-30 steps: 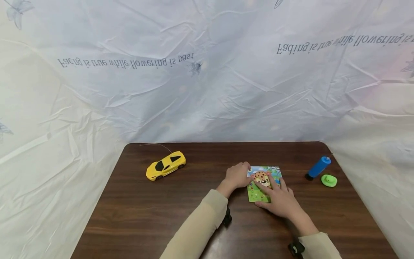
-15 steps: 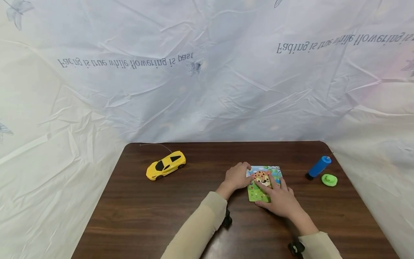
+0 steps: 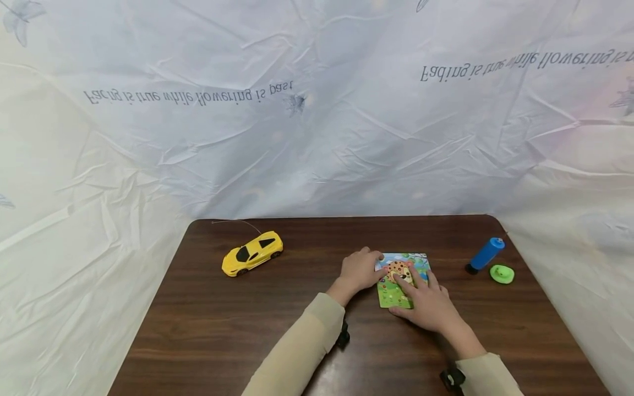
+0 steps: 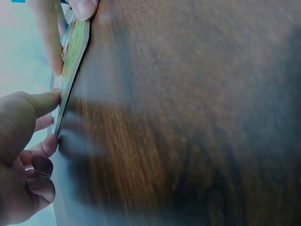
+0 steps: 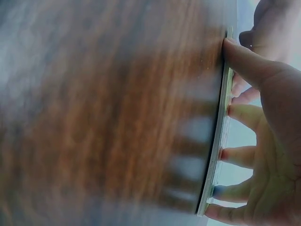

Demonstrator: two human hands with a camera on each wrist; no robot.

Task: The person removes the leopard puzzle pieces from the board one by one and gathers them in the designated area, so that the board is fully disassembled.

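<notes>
A thin square board (image 3: 391,296) with a cartoon leopard on green and blue lies on the brown table, right of the middle. My left hand (image 3: 358,270) holds its left edge, thumb on the printed face and other fingers curled at the side, as the left wrist view shows. My right hand (image 3: 432,308) lies spread over its right part, fingertips pressing on the picture. In the right wrist view, the right thumb (image 5: 249,61) touches the near end of the board's edge (image 5: 217,146). Part of the leopard is hidden under the fingers.
A yellow toy car (image 3: 252,254) with a thin wire behind it stands at the back left. To the right are a blue cylinder (image 3: 486,254) with a black end and a small green hat-shaped piece (image 3: 502,274). White printed cloth (image 3: 317,154) hangs around the table (image 3: 208,324).
The whole head view has shifted very slightly to the left. Both hands keep their places on the leopard board.
</notes>
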